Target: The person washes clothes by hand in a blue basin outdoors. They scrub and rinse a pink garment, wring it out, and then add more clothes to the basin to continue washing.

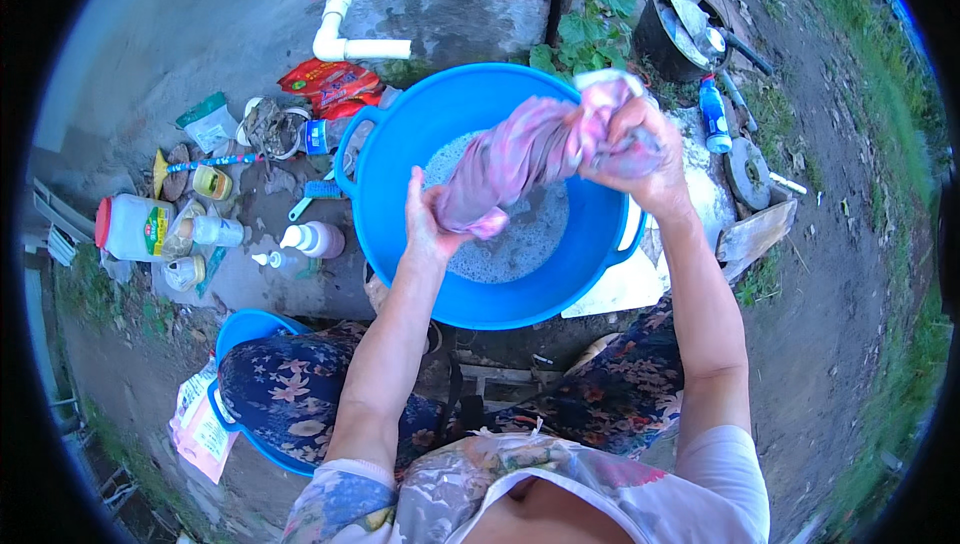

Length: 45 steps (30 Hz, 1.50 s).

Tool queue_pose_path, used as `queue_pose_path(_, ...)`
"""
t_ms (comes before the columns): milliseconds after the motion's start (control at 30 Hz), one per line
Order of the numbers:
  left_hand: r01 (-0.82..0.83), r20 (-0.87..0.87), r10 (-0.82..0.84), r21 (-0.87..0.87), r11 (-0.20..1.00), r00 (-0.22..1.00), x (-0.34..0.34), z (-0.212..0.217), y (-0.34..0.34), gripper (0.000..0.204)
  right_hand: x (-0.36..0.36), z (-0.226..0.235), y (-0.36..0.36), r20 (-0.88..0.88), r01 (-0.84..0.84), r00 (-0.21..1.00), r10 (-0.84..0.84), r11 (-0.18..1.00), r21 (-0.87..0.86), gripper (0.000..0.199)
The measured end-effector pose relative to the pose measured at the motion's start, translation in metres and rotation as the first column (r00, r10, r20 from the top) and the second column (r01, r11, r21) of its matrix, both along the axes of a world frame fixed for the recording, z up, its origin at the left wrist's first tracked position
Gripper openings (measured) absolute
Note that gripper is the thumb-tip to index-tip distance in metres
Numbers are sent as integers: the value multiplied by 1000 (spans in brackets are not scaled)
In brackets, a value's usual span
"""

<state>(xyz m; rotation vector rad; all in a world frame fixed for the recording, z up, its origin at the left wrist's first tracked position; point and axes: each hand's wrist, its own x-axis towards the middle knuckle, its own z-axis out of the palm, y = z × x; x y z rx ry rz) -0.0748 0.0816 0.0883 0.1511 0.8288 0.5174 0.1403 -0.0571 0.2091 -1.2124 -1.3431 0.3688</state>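
A twisted, wet-looking pink and grey cloth [515,156] stretches between my hands, above a large blue basin [395,159]. My left hand [430,219] grips its lower left end, with the thumb pointing up. Around the upper right end, my right hand [645,159] is closed; this end is somewhat blurred. What kind of garment or cloth it is cannot be made out. Below the cloth, the basin holds greyish sudsy water [510,249] with foam on its surface.
Left of the basin are a blue brush [322,189], a white pump bottle [315,240] and a red-lidded jar [135,227]. A second blue tub [250,329] stands by my left leg. A dark bucket [665,44] and a blue bottle [714,114] are at the right. A white pipe [335,29] rises behind.
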Motion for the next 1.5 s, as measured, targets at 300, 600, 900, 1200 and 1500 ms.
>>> queue_pose_path(300, -184, 102, 232, 913, 363, 967, 42, 127, 29, 51, -30, -80, 4, -784, -145, 600, -160, 942, -303, 34)
queue_pose_path(600, 31, -210, -354, 892, -452, 911, 77, 148, -60, 38, -8, -65, 38, -870, 16, 423, -253, 962, -272, 21)
queue_pose_path(900, -237, -679, -347, 254, -938, 647, 84, 105, -87, 29, -16, -66, 60, -916, 149, 339, -213, 974, -172, 31)
queue_pose_path(1200, -186, -694, -319, 263, -947, 645, 91, 55, -78, 22, -20, -84, 72, -768, 261, 483, -421, 906, -332, 30)
queue_pose_path(1500, 192, -265, -137, 898, -396, 955, 218, 150, -16, 20, 154, -37, -53, -919, 514, 356, -166, 856, 45, 15)
